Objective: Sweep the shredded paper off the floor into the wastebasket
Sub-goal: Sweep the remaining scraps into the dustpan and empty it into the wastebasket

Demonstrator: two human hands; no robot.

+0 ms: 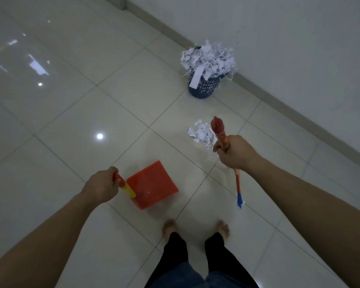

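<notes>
Glossy pale floor tiles [71, 113] run to a white wall [279, 28] with a low skirting. The person stands barefoot in dark trousers, both arms extended forward.

Right hand [233, 151]: fingers clenched around the red broom handle [221, 134]. The handle's long axis runs near vertical in the view, knobbed top end pointing away from the person above the fist. Below the fist the shaft descends toward the person's feet and ends in a blue fitting [239, 199] with pale bristles just visible; the head itself is blurred.

Left hand [103, 185]: fingers wrapped around the red-and-yellow handle of the red dustpan [152, 185]. The pan extends to the right of the fingers, its open edge pointing up and right, toward the paper. Whether it touches the floor cannot be told.

A small heap of shredded paper [201, 133] lies on the tiles just beyond the right fist, partly hidden by the handle, with stray strips near the knuckles.

Farther out, close by the wall, stands the dark blue wastebasket [204, 86], upright, heaped above its rim with white shreds, some hanging over its side.
</notes>
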